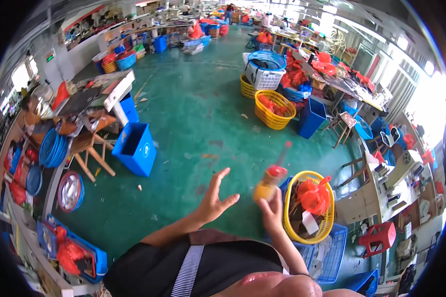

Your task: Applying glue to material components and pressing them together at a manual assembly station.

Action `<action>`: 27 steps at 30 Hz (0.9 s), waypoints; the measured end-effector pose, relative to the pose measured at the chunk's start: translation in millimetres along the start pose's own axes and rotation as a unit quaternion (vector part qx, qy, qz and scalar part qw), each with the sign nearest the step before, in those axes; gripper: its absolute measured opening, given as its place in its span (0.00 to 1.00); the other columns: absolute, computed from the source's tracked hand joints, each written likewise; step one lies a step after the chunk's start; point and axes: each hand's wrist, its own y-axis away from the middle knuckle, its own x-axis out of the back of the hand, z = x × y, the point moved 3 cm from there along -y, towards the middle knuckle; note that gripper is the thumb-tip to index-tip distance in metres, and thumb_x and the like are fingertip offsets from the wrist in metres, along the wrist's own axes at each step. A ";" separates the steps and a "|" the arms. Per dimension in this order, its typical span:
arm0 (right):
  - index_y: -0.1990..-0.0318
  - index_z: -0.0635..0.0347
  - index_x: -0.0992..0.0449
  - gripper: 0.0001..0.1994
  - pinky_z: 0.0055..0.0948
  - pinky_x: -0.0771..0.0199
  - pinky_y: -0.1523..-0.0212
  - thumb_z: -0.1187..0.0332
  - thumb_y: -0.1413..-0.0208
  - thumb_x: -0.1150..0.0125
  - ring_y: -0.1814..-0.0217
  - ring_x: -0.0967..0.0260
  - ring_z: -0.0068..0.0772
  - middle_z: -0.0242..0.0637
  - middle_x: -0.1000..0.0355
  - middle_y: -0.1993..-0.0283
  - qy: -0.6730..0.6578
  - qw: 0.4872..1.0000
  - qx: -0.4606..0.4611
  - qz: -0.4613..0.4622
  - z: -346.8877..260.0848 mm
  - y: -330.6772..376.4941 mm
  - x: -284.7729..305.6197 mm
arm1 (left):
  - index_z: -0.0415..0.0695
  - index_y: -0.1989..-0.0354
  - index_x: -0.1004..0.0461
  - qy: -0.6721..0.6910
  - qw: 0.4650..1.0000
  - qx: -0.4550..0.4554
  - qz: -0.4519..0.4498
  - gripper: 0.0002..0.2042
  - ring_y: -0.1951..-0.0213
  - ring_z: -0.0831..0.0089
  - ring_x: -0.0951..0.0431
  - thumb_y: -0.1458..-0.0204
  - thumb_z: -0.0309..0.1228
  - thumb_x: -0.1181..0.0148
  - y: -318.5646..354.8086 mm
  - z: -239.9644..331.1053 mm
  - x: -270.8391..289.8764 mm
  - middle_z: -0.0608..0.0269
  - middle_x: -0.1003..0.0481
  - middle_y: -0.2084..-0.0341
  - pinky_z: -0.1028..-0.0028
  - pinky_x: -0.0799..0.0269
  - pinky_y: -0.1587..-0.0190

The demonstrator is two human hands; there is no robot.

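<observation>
— Fingers of the left hand (214, 200)?
— Spread wide, holding nothing, just left of centre.
— And the right hand (271, 212)?
— Curled round the base of a bottle (269, 180), lower centre, beside a yellow basket (325, 225).
— How does it sit?
— Long axis tilted, tip toward the upper right. Yellow-orange body, red collar, thin reddish nozzle, somewhat blurred.

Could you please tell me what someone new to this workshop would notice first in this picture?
First, the right hand raised at the centre, its fingers closed on a small yellow bottle-shaped object with a red top, while the left hand is spread open beside it, holding nothing. Just right of them sits a yellow plastic basket holding red bags, and a blue plastic bin stands on the green floor to the left.
</observation>
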 end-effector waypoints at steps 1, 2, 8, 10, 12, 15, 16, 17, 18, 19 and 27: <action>0.37 0.62 0.43 0.28 0.29 0.35 0.43 0.79 0.46 0.45 0.43 0.35 0.34 0.43 0.35 0.43 0.020 0.998 0.003 0.052 2.2 -17.9 41.2 | 0.40 0.32 0.47 0.000 1.000 0.004 -0.006 0.35 0.36 0.58 0.39 0.46 0.32 0.37 -35.0 -13.3 -12.6 0.47 0.40 0.37 0.64 0.47 0.33; 0.37 0.62 0.42 0.27 0.28 0.34 0.44 0.78 0.46 0.46 0.44 0.34 0.34 0.44 0.35 0.44 0.042 0.993 0.004 0.107 3.1 -31.8 79.5 | 0.40 0.32 0.47 0.029 0.999 0.006 -0.045 0.35 0.36 0.58 0.39 0.46 0.32 0.37 -69.3 -24.8 -31.4 0.48 0.40 0.37 0.64 0.47 0.33; 0.36 0.63 0.40 0.26 0.25 0.32 0.48 0.76 0.44 0.46 0.52 0.30 0.33 0.45 0.30 0.47 0.075 0.942 -0.020 0.325 59.8 -109.7 260.7 | 0.40 0.32 0.45 0.052 0.973 0.019 -0.223 0.36 0.37 0.57 0.36 0.48 0.34 0.36 -275.3 -149.0 -166.7 0.49 0.36 0.39 0.62 0.44 0.34; 0.36 0.63 0.40 0.26 0.23 0.32 0.48 0.76 0.44 0.46 0.52 0.30 0.32 0.44 0.30 0.48 0.080 0.912 -0.020 0.403 81.0 -151.0 318.1 | 0.40 0.33 0.44 -0.005 0.954 0.014 -0.299 0.36 0.37 0.55 0.35 0.49 0.35 0.36 -341.5 -216.0 -227.2 0.50 0.34 0.40 0.61 0.43 0.34; 0.35 0.63 0.39 0.27 0.22 0.31 0.50 0.76 0.43 0.46 0.53 0.30 0.32 0.44 0.30 0.48 0.095 0.908 -0.002 0.409 93.8 -222.8 367.7 | 0.38 0.36 0.38 -0.125 0.946 0.034 -0.297 0.35 0.43 0.51 0.29 0.52 0.40 0.35 -392.4 -323.0 -274.6 0.47 0.28 0.46 0.60 0.35 0.38; 0.34 0.63 0.41 0.29 0.25 0.30 0.49 0.76 0.44 0.45 0.51 0.29 0.34 0.46 0.31 0.46 0.033 0.935 -0.064 0.348 71.1 -358.0 399.1 | 0.37 0.40 0.33 -0.240 0.908 0.179 -0.292 0.35 0.51 0.49 0.23 0.56 0.45 0.34 -418.5 -499.2 -255.6 0.45 0.24 0.50 0.59 0.28 0.45; 0.33 0.63 0.42 0.30 0.27 0.29 0.48 0.77 0.44 0.44 0.50 0.28 0.36 0.46 0.31 0.45 0.011 0.946 -0.033 0.323 69.9 -400.9 417.8 | 0.37 0.40 0.33 -0.241 0.901 0.172 -0.316 0.35 0.51 0.49 0.23 0.56 0.45 0.34 -419.7 -581.1 -233.1 0.45 0.24 0.50 0.59 0.28 0.45; 0.33 0.63 0.43 0.31 0.29 0.29 0.48 0.77 0.45 0.43 0.50 0.27 0.38 0.47 0.32 0.44 -0.010 0.952 -0.007 0.307 73.2 -438.5 442.5 | 0.37 0.42 0.30 -0.340 0.860 0.244 -0.291 0.35 0.55 0.50 0.21 0.57 0.46 0.34 -404.4 -659.9 -196.4 0.44 0.23 0.52 0.59 0.25 0.51; 0.33 0.63 0.43 0.31 0.29 0.29 0.48 0.77 0.45 0.43 0.50 0.27 0.38 0.47 0.32 0.44 0.002 0.947 -0.007 0.322 71.3 -474.7 464.5 | 0.39 0.44 0.27 -0.286 0.832 0.348 -0.324 0.32 0.53 0.53 0.21 0.56 0.48 0.35 -421.7 -666.6 -162.8 0.48 0.23 0.50 0.60 0.25 0.52; 0.33 0.63 0.44 0.31 0.31 0.29 0.46 0.77 0.45 0.42 0.48 0.27 0.40 0.48 0.33 0.43 -0.003 0.961 0.000 0.277 68.9 -514.1 480.5 | 0.39 0.44 0.27 -0.275 0.832 0.344 -0.338 0.32 0.53 0.53 0.21 0.56 0.48 0.35 -447.3 -684.5 -198.2 0.48 0.23 0.50 0.60 0.25 0.52; 0.32 0.60 0.46 0.32 0.33 0.30 0.44 0.75 0.44 0.43 0.49 0.28 0.42 0.48 0.34 0.42 -0.053 0.961 0.009 0.271 88.4 -739.9 651.9 | 0.42 0.50 0.22 -0.030 0.980 0.084 -0.179 0.25 0.54 0.55 0.20 0.52 0.46 0.41 -660.0 -793.9 -184.9 0.53 0.21 0.53 0.63 0.24 0.53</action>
